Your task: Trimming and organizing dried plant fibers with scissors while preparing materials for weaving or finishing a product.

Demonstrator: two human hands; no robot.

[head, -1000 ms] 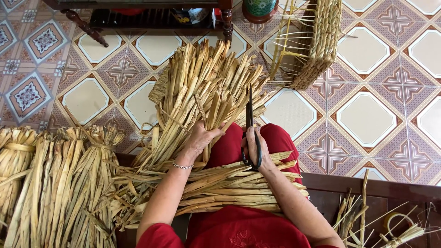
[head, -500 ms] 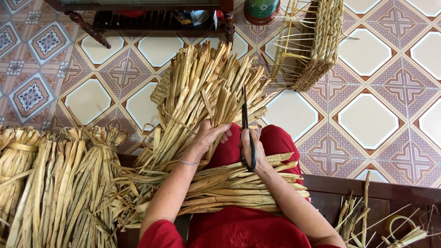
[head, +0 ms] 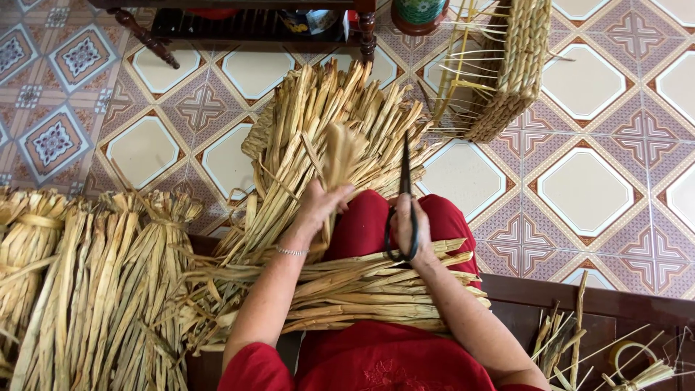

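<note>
The person sits with a loose sheaf of dried straw-coloured leaf strips (head: 340,289) lying crosswise over the lap, on red trousers (head: 362,224). This lap sheaf serves as the landmark for everything else.

Just above the lap sheaf, the left hand (head: 322,206) is closed around a few dried strips (head: 340,156), pinching them near their lower end so that their blurred tips stand up and fan out. A thin bracelet (head: 292,252) sits on that wrist. To the right of it, also just above the lap sheaf, the right hand (head: 416,232) is curled through the dark handle loops of a pair of black scissors (head: 404,199); the blades point away from the person and look closed together, lying close beside the held strips without clearly touching them.

Beyond the lap sheaf, on the patterned tile floor (head: 586,188), a big heap of the same dried strips (head: 326,123) spreads out like a fan. Farther up and to the right of it stands a half-woven basket (head: 514,65) with bare spokes sticking out. Left of the lap sheaf, tied bundles of strips (head: 87,289) lie side by side. At the far edge of the floor stands dark wooden furniture (head: 239,18).
</note>
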